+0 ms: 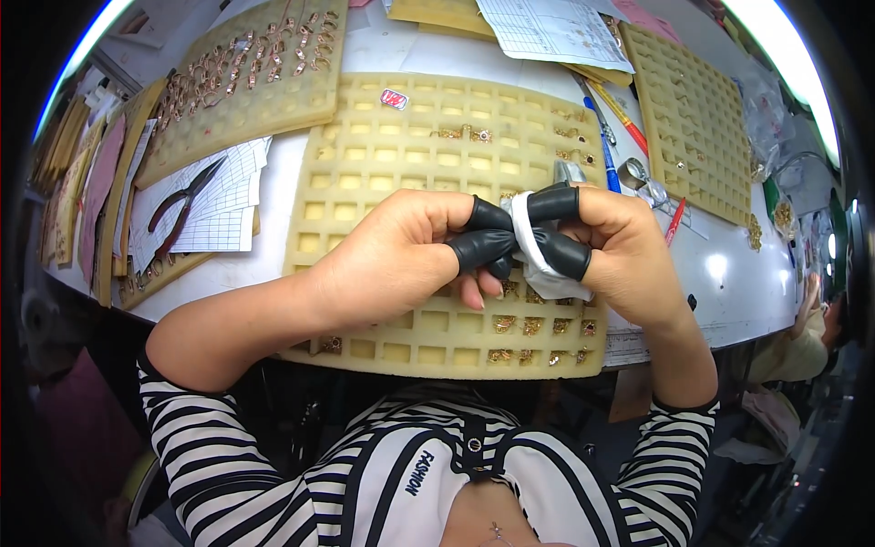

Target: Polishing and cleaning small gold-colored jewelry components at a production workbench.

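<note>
**Together at centre: two hands pinch a white cloth over a foam tray**

Centrally, a pale yellow foam tray (pixel 383 173) with a grid of square pockets fills the middle of the frame, lying on a white table (pixel 747 283). Small gold pieces (pixel 529 325) sit in its lower right pockets, likely kept one to a pocket so they do not rub each other. Similar trays lie at the upper left (pixel 246 82) and upper right (pixel 684 118).

Above the tray's lower right part, the left hand (pixel 392 260) and right hand (pixel 620 255) meet. Both wear black finger cots (pixel 483 246) on thumb and fingertips, probably to keep skin off the work. Their fingers are closed together on a folded white cloth (pixel 533 251), clamping it from both sides; whether a gold piece is inside the fold cannot be told.

Pliers (pixel 182 205) rest on gridded papers (pixel 219 205) at the left, near the hands. Blue and red pens (pixel 611 118) lie at the upper right between the trays.
</note>
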`<state>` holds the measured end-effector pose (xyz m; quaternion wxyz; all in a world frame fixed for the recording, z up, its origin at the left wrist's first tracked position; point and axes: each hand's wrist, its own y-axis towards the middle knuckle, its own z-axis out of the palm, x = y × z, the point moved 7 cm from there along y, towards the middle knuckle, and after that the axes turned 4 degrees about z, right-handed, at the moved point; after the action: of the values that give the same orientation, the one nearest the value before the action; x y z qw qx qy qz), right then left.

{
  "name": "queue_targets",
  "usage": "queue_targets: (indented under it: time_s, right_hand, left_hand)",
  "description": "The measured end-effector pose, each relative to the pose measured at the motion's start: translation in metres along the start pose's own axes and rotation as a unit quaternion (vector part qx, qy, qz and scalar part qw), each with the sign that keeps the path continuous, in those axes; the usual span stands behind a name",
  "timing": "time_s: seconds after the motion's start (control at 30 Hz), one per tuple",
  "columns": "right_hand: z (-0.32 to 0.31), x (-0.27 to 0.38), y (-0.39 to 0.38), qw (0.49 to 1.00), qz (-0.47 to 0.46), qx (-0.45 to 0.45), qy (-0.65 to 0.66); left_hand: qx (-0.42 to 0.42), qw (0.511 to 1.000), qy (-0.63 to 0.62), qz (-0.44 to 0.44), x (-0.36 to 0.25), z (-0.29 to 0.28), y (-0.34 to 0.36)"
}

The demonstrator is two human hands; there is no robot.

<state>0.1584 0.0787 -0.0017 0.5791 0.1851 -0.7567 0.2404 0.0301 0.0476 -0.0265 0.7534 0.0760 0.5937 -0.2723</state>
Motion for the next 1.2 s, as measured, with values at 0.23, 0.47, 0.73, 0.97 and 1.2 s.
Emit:
queue_targets:
  time_s: [0.23,0.47,0.73,0.97,1.2]
  right_hand:
    - [-0.004,0.001,0.003,0.995,0.039,0.033,0.09]
    - [-0.011,0.005,0.002,0.996,0.02,0.012,0.091]
    - [-0.03,0.028,-0.009,0.969,-0.151,-0.176,-0.082]
    - [-0.04,0.058,-0.024,0.826,-0.329,-0.309,-0.338]
    - [-0.036,0.041,-0.008,0.845,-0.241,-0.276,-0.389]
  left_hand:
    - [-0.018,0.999,-0.013,-0.029,0.003,-0.003,0.001]
    - [-0.008,0.999,-0.03,-0.026,0.001,-0.002,0.001]
    - [-0.018,1.0,-0.004,0.004,-0.003,-0.003,0.0]
    - [-0.019,0.997,0.053,0.057,-0.008,-0.001,-0.001]
    - [-0.026,0.986,0.148,0.073,-0.011,0.0,-0.003]
